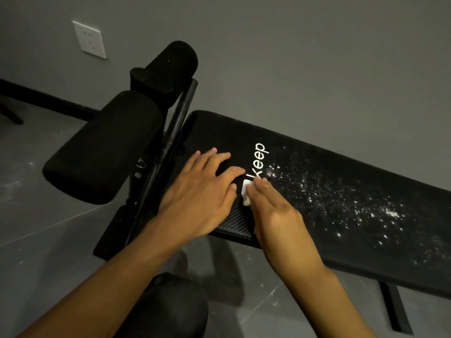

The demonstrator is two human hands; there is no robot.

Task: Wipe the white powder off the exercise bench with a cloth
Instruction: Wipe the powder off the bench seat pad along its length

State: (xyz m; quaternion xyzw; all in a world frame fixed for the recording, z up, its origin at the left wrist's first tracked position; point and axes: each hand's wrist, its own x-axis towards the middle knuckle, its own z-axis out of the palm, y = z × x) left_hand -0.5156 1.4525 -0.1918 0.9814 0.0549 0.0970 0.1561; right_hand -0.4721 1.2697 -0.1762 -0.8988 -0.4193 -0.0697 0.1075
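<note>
The right hand (275, 211) presses a small white cloth (247, 191) flat against the bench (219, 132), fingers together on top of it, so that only a corner of the cloth shows past the fingertips; it is pinned down rather than gripped from the sides. The left hand (202, 191) lies just beside it, palm down and fingers spread on the black pad, holding nothing and apparently steadying the bench.

The cloth sits next to the white lettering (260, 157) printed on the pad, at the near edge of the white powder (341, 198). From there the powder spreads in a broad speckled patch toward the far right of the pad, thickest near a small clump. The end of the pad under the two hands looks clean, though whether it was ever dusted cannot be told. Judging by this, the wiping has hardly begun and nearly all of it remains.

There is one bench, one cloth, two foam rollers (105, 147) beyond the left hand, and one wall socket (90, 39). Some powder specks also lie on the floor (48, 240).
</note>
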